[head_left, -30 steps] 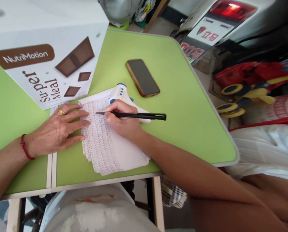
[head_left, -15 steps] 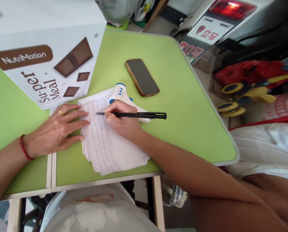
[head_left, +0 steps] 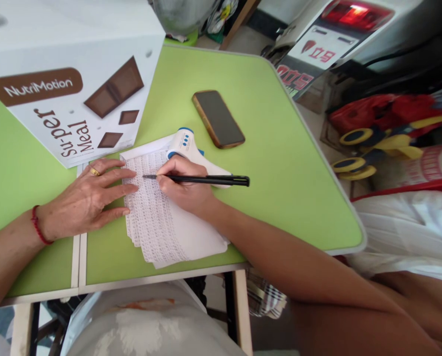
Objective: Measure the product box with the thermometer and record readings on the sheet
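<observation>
My left hand (head_left: pixel 90 195) lies flat with its fingers spread, the fingertips on the left edge of a stack of paper sheets (head_left: pixel 202 242). Columns of small handwriting cover the left part of the top sheet; the right part is blank. From the right edge of the view comes another person's bare arm, and that person's hand (head_left: pixel 187 190) grips a black pen (head_left: pixel 221 180). The pen tip rests on or just above the written area, right of my fingers. A white and blue infrared thermometer (head_left: pixel 185 143) lies partly behind the writing hand. My right hand is out of view.
A large white box (head_left: pixel 105 54) printed with chocolate pieces stands at the left back. A phone (head_left: pixel 219 118) lies beyond the thermometer on the green folding table (head_left: pixel 287 148). Yellow wheels (head_left: pixel 354 136), red bags and a vehicle's tail light (head_left: pixel 356 15) are on the right.
The other person's hand and the pen have shifted slightly left across the paper. My left hand has stayed in place.
</observation>
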Demonstrator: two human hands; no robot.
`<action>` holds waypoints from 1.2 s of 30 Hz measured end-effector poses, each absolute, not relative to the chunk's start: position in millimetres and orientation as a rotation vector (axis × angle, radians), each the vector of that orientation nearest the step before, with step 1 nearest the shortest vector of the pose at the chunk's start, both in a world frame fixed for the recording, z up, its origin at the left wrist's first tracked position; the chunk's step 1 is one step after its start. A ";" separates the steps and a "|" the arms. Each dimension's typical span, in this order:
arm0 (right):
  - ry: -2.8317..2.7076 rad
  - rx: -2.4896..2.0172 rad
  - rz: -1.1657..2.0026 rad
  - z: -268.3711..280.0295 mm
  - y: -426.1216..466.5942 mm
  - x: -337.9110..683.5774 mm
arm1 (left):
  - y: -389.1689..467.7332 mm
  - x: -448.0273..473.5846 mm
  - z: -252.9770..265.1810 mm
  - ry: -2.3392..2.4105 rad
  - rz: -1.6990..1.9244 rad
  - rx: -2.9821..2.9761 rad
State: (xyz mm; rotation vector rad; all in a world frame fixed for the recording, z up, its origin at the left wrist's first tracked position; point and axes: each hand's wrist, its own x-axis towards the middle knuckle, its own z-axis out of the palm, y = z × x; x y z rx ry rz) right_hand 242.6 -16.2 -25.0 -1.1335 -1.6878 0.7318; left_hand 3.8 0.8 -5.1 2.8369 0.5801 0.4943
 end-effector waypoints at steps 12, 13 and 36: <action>-1.647 -1.159 0.752 -26.2 -15.2 243.8 | 1.2 4.5 -4.4 0.580 0.497 2.840; -1.636 -1.165 0.756 -26.5 -15.1 243.8 | 1.2 4.4 -4.3 0.579 0.497 2.840; -1.651 -1.206 0.765 -24.5 -16.4 244.3 | 0.9 3.6 -3.6 0.600 0.465 2.789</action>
